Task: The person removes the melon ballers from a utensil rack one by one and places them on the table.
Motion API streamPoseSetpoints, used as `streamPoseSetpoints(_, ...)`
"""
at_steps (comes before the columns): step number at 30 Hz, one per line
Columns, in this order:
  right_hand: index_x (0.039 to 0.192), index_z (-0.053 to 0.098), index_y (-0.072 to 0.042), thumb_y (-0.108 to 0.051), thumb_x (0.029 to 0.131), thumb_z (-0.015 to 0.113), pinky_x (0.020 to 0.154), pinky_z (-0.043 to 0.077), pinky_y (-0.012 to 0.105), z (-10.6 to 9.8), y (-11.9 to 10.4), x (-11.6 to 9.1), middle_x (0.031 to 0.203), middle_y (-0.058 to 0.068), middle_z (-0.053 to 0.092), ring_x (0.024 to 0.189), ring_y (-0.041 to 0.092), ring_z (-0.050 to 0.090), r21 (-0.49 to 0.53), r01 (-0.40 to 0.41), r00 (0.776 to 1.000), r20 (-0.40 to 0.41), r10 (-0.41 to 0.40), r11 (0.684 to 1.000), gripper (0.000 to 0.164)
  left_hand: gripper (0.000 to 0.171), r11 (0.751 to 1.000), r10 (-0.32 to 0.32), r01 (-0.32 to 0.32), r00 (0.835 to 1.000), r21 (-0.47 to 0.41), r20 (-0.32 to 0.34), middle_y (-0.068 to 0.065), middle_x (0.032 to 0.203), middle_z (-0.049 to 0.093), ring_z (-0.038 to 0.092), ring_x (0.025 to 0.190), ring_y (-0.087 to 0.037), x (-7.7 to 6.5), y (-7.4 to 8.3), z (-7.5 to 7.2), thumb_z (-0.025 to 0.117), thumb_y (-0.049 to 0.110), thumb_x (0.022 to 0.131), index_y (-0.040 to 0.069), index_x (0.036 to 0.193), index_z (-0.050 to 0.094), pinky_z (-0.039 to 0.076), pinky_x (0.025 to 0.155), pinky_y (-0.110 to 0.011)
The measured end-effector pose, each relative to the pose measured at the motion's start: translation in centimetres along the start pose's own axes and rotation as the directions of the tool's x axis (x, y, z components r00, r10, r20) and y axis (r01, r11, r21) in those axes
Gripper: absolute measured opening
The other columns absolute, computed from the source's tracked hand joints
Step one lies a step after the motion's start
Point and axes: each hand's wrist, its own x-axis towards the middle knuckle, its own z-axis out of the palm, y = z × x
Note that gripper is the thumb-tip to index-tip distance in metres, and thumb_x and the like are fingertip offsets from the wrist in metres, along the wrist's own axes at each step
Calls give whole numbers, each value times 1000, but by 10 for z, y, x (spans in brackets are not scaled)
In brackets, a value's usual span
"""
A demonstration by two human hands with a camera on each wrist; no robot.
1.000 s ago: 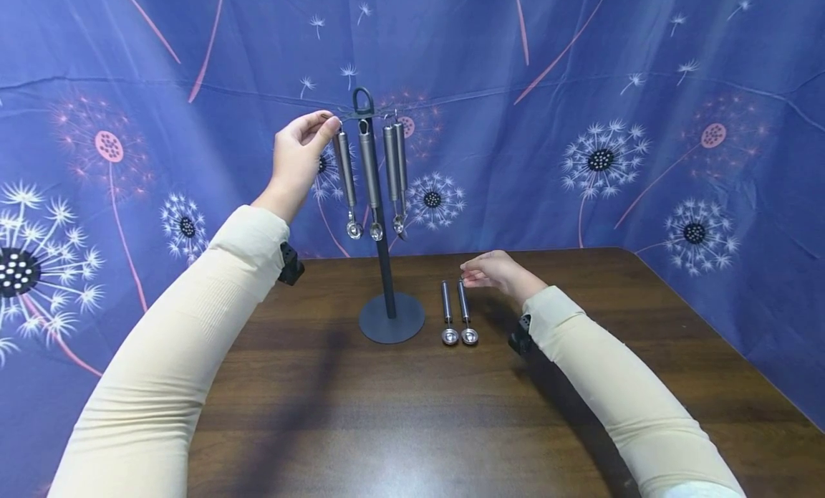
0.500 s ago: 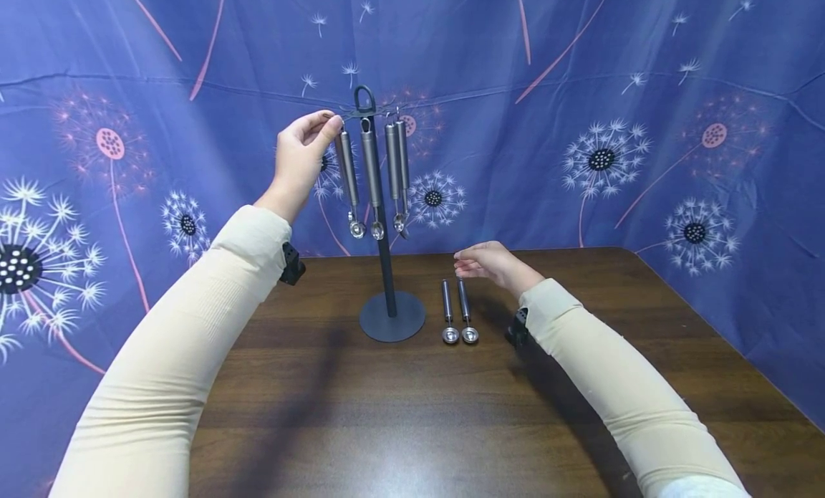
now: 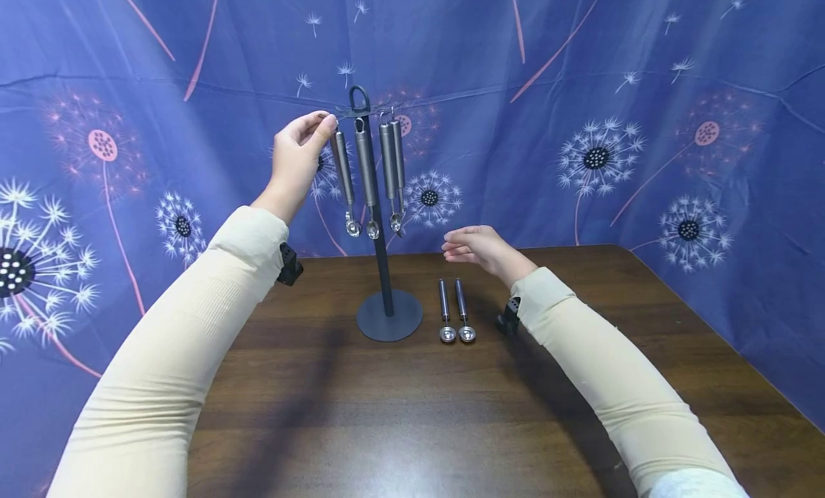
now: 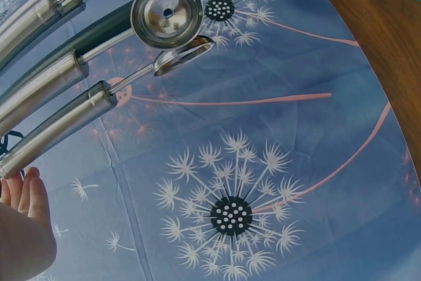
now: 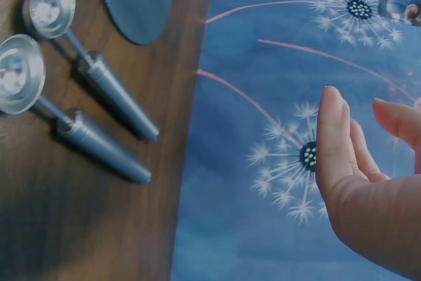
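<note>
From my remote seat, taking the foot of the black stand (image 3: 389, 326) as the clock's hub in the head view, I have the left hand (image 3: 295, 157) up at 11 o'clock, thumb and fingertips pinched at the tip of the stand's hook arm, right at the top of the left hanging scoop (image 3: 344, 170); I can't tell whether they also grip its ring. At least four metal scoops hang from the top of the stand toward 12 o'clock, bowls down. The right hand (image 3: 480, 249) is at 2 o'clock, fingers extended, thumb apart from them, holding nothing, raised above the tabletop (image 3: 399, 405). Below it, at 3 o'clock from the foot, two more scoops lie side by side, just apart: the inner scoop (image 3: 444, 301) and the outer scoop (image 3: 460, 300), handles pointing to 12 and round bowls to 6. I see both cream sleeves (image 3: 151, 347) reaching in from 8 and 4 o'clock, and a blue dandelion-print curtain (image 3: 503, 168) hanging behind everything.
</note>
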Motion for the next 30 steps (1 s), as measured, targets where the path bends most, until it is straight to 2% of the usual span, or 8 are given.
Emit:
streamPoseSetpoints(6, 143, 40, -1, -10, 97, 58, 92, 54, 35, 9, -10, -1, 97, 8, 69, 95, 24, 69, 17, 17, 1000, 0, -17, 1000, 50, 39, 1000, -10, 10, 1000, -4, -2, -5, 116, 65, 60, 109, -10, -3, -2, 1, 64, 27, 94, 3, 124, 61, 43, 101, -23)
streamPoseSetpoints(11, 145, 38, -3, -10, 96, 59, 99, 49, 38, 19, -19, -2, 120, 18, 63, 106, 28, 66, 71, 34, 999, 2, -34, 997, 54, 39, 1000, -11, 11, 1000, -8, 1, -4, 114, 64, 60, 108, -10, -4, -1, 1, 64, 26, 94, 2, 124, 60, 44, 101, -23)
streamPoseSetpoints(15, 144, 42, -5, -8, 96, 60, 103, 47, 38, 25, -27, -3, 134, 22, 55, 113, 29, 63, 66, 50, 999, -7, -49, 997, 52, 37, 1000, -12, 12, 1000, -24, 5, -1, 109, 65, 61, 106, -10, -4, 1, 3, 65, 24, 93, 2, 123, 61, 44, 100, -23)
streamPoseSetpoints(25, 142, 45, -5, -14, 96, 62, 103, 47, 39, 43, -53, -4, 136, 18, 56, 122, 33, 57, 43, 140, 990, 20, -141, 989, 50, 38, 998, -32, 32, 999, -54, -5, 1, 105, 65, 60, 106, -11, -3, 1, 2, 65, 24, 93, 2, 123, 61, 44, 100, -23)
streamPoseSetpoints(30, 139, 50, -6, -16, 98, 59, 106, 44, 38, 53, -68, -5, 139, 13, 54, 125, 29, 55, 16, 204, 976, 74, -205, 979, 43, 39, 998, -25, 25, 1000, -51, -7, 2, 106, 64, 59, 105, -10, -2, 4, 1, 65, 25, 93, 2, 124, 61, 45, 99, -24)
